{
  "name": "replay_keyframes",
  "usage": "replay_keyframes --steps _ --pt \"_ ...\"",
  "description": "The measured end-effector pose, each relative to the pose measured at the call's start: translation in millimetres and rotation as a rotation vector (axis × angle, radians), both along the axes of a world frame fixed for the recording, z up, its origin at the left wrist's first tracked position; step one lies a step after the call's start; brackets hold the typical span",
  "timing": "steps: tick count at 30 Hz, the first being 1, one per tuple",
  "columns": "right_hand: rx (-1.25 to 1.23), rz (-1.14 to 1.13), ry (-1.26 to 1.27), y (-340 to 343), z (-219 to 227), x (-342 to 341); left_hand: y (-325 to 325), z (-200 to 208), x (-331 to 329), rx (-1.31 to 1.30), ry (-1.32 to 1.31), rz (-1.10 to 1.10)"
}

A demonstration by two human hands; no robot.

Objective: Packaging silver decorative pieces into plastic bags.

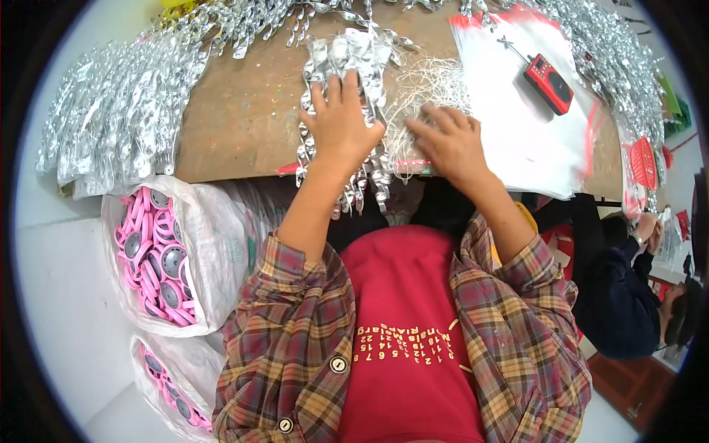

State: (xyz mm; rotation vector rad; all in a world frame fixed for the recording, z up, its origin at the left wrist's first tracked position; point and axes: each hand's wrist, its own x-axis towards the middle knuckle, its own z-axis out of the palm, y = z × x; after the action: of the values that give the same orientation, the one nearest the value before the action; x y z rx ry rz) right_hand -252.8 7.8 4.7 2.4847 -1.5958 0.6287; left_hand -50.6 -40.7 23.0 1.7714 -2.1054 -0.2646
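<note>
My left hand lies on a bundle of silver foil streamers, fingers stretched out and pointing away from me. The twisted strips run under the palm and dangle over the table's near edge. Just right of the bundle spreads a tangle of thin white strings. At that tangle's near side is my right hand, its fingers slightly bent and apart, somewhat blurred. Nothing shows between the right fingers. Whether its fingertips touch the strings, I cannot tell.
A stack of clear plastic bags with red edges bears a red radio. Silver streamers hang at the table's left. Below them, a white sack holds pink-rimmed wheel-like parts. At right, another person sits.
</note>
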Motion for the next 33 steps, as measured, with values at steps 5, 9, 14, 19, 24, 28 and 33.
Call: replay_keyframes --steps 5,9,14,19,24,28,33 --pt "-0.054 -0.102 -0.027 -15.2 4.1 -18.6 -3.5 0.5 9.5 0.015 0.038 0.011" --pt "-0.009 0.164 -0.052 10.6 3.4 6.7 -1.9 -1.0 12.2 -0.003 0.024 0.006" --pt "0.009 0.174 -0.049 11.0 6.7 20.5 -4.9 7.6 4.7 0.06 0.059 0.004" --pt "0.041 0.215 0.0 9.3 0.6 23.2 -3.5 4.8 -5.3 0.011 -0.041 0.06" --pt "0.132 0.083 0.115 -4.6 -2.6 4.1 -8.0 7.0 8.5 0.038 -0.034 0.06" --pt "0.06 -0.148 0.095 -33.3 0.9 -24.1 -17.3 -4.4 21.6 0.003 0.133 0.014" --pt "0.249 0.329 -0.043 23.4 10.3 15.7 -12.8 -6.2 22.1 -0.013 0.061 0.03"
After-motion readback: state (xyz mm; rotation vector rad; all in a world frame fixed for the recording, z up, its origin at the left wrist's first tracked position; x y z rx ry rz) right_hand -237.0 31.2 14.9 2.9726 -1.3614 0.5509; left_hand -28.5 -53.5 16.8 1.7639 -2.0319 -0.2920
